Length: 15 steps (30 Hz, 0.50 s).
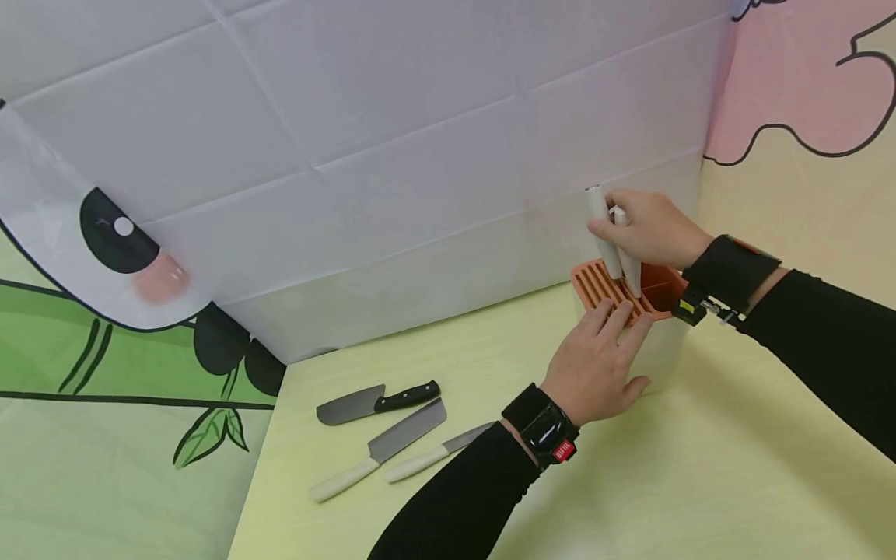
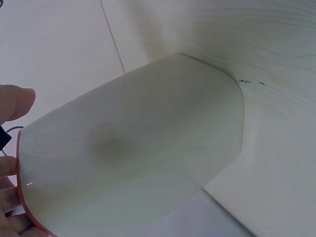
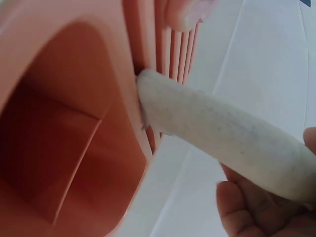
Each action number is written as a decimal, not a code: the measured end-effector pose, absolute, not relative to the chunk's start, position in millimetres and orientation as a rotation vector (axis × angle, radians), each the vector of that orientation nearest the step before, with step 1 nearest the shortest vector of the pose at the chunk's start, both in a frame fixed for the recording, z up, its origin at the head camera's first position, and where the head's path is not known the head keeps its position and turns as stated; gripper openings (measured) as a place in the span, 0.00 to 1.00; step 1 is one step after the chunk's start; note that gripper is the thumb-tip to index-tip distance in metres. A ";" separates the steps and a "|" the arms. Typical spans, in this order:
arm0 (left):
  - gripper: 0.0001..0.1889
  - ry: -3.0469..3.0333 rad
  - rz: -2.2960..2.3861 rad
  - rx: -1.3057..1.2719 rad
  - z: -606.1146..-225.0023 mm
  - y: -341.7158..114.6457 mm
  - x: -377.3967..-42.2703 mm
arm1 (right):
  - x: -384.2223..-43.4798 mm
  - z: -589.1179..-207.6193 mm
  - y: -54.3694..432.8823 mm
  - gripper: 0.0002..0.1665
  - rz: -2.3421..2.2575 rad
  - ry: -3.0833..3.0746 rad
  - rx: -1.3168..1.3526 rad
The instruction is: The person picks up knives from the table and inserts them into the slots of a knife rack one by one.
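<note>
Two knives with white handles stand side by side in the slots of an orange-topped knife holder (image 1: 586, 278), blades mostly hidden inside. My right hand (image 1: 654, 229) pinches the white-handled knife (image 1: 607, 253) on the left between thumb and fingers. The other white handle (image 1: 631, 268) stands close under that palm; in the right wrist view a white handle (image 3: 212, 121) leans out of a slot beside the open compartment. My left hand (image 1: 595, 362) rests with extended fingers on the holder's near rim. In the left wrist view, fingertips lie over the orange rim above the pale holder body (image 2: 133, 148).
Left on the table (image 1: 336, 537) lie a black-handled knife (image 1: 378, 402), a cleaver with a pale handle (image 1: 381, 451) and a smaller pale-handled knife (image 1: 437, 455), partly behind the left sleeve. A printed cloth wall (image 1: 392, 155) rises behind the holder.
</note>
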<state>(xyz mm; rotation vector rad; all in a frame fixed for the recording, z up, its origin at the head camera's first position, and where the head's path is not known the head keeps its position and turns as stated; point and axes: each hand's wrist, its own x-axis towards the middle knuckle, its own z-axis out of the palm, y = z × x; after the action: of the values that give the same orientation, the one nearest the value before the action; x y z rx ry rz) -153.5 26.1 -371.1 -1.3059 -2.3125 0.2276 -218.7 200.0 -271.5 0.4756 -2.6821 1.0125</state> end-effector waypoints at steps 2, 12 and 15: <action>0.43 -2.309 0.230 -1.303 -371.0 26.1 -153.4 | -218.2 -271.6 199.9 0.24 1.005 -2.701 0.466; 0.43 -2.319 0.213 -1.313 -369.8 26.9 -153.0 | -217.4 -271.4 200.5 0.23 1.041 -2.741 0.393; 0.43 -2.322 0.209 -1.311 -369.9 27.1 -153.5 | -219.2 -271.6 200.8 0.26 1.037 -2.731 0.373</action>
<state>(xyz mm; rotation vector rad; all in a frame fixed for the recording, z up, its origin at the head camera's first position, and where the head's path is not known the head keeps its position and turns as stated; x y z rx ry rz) -153.5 27.1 -369.9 -1.3111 -2.3216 0.2093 -219.2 200.8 -271.6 0.3735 -2.7309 1.0373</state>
